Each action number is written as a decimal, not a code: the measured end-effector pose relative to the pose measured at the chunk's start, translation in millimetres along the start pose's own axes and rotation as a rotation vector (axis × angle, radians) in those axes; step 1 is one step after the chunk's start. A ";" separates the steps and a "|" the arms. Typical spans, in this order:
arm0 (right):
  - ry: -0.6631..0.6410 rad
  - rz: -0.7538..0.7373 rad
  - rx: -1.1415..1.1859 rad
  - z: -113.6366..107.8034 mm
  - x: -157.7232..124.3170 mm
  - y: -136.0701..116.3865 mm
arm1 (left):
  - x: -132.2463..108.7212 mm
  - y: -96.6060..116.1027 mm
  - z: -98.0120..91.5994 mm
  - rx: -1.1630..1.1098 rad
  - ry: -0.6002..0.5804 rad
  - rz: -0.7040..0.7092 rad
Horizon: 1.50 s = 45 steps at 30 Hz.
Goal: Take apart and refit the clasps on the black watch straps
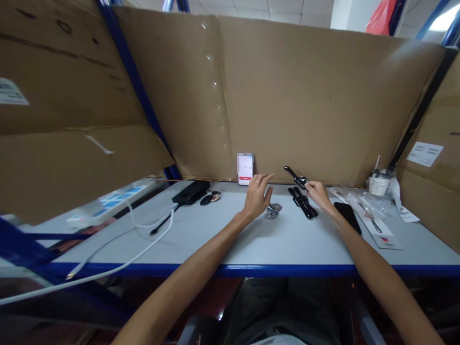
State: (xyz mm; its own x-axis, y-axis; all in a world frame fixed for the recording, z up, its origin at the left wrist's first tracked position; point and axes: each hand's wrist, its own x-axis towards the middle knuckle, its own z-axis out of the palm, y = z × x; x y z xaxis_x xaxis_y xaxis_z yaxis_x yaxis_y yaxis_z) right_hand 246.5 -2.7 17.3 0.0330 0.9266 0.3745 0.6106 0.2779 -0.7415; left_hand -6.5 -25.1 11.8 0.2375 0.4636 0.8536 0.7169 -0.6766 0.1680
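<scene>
From my remote seat I see the right hand (316, 194) with its grip closed on the near end of a black strip-shaped piece (295, 177), held slanting above the far part of the desk (294, 244); the left hand's (256, 197) grip is wide, fingers spread, just beside some grey metal pieces (273, 211); I cannot tell whether it touches them. More black pieces (302, 203) lie between the hands; to their right I have a dark phone (347, 217), then a white card (386, 240), clear plastic wrapping (372, 203) and a white cup (379, 185). A cardboard panel (305, 96) closes off the far side, with a lit phone (245, 167) upright before it; at left lie a black adapter (190, 192) and a white cable (111, 272) crossing the desk's edge. The phone's screen shows a red bar; its writing, like that on the right label (425, 153) and left label (12, 92), is too small for me to read.
</scene>
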 end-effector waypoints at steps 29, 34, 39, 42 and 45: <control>-0.315 0.132 -0.936 -17.3 -14.8 1.6 | -1.1 -88.3 -14.0 0.293 -0.931 -0.460; -0.230 0.089 -0.937 -24.4 -22.1 -18.1 | 1.8 -91.0 -14.0 0.119 -1.048 -0.435; -0.364 0.078 -0.870 -20.9 -26.5 -25.3 | 3.1 -85.7 -12.2 0.193 -1.118 -0.373; -0.434 0.106 -0.834 -16.1 -27.3 -25.7 | 3.7 -81.3 -13.6 0.214 -1.038 -0.377; -0.466 0.145 -0.823 -13.1 -25.5 -24.5 | 4.5 -75.4 -16.1 0.092 -1.003 -0.486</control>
State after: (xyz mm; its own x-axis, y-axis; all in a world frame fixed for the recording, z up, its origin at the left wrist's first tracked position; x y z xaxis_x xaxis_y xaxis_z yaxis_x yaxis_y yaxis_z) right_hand 241.0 -36.5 33.3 -0.0583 0.9950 -0.0814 0.9960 0.0524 -0.0729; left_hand -70.0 18.8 10.8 0.3102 0.9470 -0.0837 0.9131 -0.2723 0.3034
